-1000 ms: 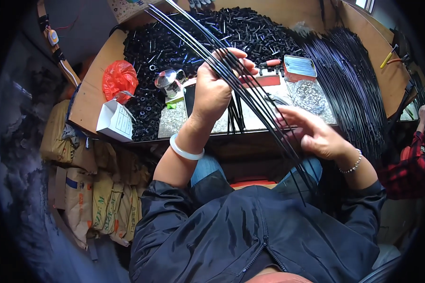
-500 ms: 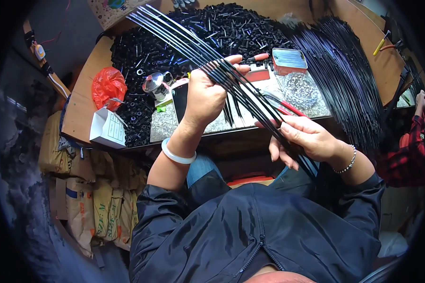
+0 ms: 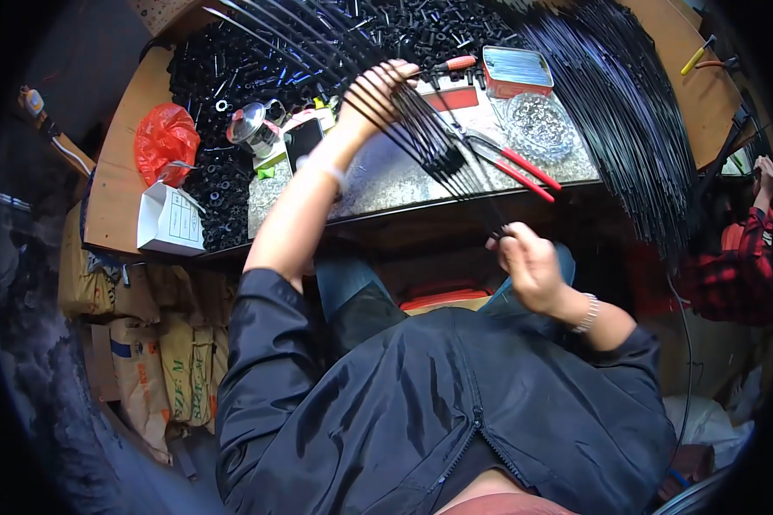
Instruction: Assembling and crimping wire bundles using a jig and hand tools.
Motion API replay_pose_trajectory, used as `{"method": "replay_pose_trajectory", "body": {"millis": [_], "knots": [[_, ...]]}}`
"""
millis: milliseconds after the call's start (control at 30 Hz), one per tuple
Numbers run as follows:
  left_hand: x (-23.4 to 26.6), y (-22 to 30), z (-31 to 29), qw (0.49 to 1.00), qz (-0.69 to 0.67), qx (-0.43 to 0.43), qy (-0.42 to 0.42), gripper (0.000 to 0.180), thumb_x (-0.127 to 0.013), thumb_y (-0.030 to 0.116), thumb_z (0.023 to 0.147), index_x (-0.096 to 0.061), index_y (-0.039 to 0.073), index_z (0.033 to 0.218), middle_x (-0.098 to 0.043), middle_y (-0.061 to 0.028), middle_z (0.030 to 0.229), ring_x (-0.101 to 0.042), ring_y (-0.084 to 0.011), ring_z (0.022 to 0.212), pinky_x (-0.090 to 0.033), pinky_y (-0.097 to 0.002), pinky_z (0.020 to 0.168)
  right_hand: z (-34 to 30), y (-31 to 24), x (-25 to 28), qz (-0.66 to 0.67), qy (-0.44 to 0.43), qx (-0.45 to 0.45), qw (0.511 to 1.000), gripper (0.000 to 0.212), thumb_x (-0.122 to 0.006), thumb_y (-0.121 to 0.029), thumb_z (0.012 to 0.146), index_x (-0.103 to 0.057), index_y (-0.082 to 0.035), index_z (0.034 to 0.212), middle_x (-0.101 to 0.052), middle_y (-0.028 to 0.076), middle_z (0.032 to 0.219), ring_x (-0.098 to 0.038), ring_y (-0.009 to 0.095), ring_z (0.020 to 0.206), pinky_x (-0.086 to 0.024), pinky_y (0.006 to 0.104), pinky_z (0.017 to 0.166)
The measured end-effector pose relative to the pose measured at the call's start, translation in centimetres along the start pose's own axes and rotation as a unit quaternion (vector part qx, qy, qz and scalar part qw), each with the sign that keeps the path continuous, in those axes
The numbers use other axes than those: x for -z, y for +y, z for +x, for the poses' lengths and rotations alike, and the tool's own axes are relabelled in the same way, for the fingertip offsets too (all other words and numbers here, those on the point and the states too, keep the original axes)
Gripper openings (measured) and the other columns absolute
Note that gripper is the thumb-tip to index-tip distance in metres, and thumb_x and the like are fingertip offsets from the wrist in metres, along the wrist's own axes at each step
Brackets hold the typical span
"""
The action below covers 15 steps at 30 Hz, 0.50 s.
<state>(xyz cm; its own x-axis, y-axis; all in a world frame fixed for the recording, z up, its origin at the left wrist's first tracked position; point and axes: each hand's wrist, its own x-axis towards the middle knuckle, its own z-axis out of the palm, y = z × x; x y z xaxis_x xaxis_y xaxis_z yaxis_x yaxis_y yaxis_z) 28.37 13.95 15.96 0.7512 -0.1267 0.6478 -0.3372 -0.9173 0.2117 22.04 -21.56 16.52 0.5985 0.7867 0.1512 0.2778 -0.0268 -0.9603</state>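
A loose bundle of long thin black rods [image 3: 434,154] slants across the table's front edge, its far ends fanned apart and its near ends drawn together. My left hand [image 3: 374,99] is closed on the bundle further up, the rods crossing over its fingers. At the near end, my right hand [image 3: 531,268] has its fingers curled tight around the gathered rod tips, slightly blurred by motion. Beneath the bundle, red-handled pliers [image 3: 524,170] lie on a speckled board [image 3: 378,180]. A dark-screened phone [image 3: 303,142] is beside my left forearm.
Black bolts and small parts [image 3: 232,73] heap over the table's back and left. A thick stack of black rods [image 3: 618,120] hangs off the right. Nearby are a glass dish [image 3: 539,129], a tin [image 3: 517,73], a red bag [image 3: 165,142] and a white box [image 3: 170,219].
My right hand has moved nearer my body and closed around the rods' near ends. My left hand has shifted up and leftward, and the bundle's far ends spread wider.
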Motion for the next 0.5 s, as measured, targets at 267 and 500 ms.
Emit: {"method": "replay_pose_trajectory", "body": {"millis": [267,500], "knots": [[3.7,6.0,-0.7,0.941,0.202,-0.018,-0.271,0.078,-0.073,0.033,0.070,-0.038,0.017,0.138,-0.036,-0.0201,0.140,-0.032,-0.0436,0.129,-0.034,-0.0499,0.103,1.6,13.0,-4.7,-0.083,0.104,0.048,0.990,0.014,-0.048,-0.013,0.094,-0.054,0.000,0.094,-0.054,0.015,0.062,-0.057,0.032,0.055,-0.043,0.0354,0.051],[-0.6,11.1,-5.9,0.974,-0.122,-0.061,-0.182,0.035,-0.064,0.026,0.082,-0.061,0.023,0.116,-0.051,-0.0039,0.131,-0.029,-0.0353,0.134,-0.016,-0.0563,0.108,3.9,15.4,-5.4,-0.197,0.066,0.086,0.974,0.016,-0.055,-0.014,0.089,-0.054,0.001,0.094,-0.058,0.020,0.074,-0.059,0.037,0.068,-0.046,0.0422,0.059]]}}
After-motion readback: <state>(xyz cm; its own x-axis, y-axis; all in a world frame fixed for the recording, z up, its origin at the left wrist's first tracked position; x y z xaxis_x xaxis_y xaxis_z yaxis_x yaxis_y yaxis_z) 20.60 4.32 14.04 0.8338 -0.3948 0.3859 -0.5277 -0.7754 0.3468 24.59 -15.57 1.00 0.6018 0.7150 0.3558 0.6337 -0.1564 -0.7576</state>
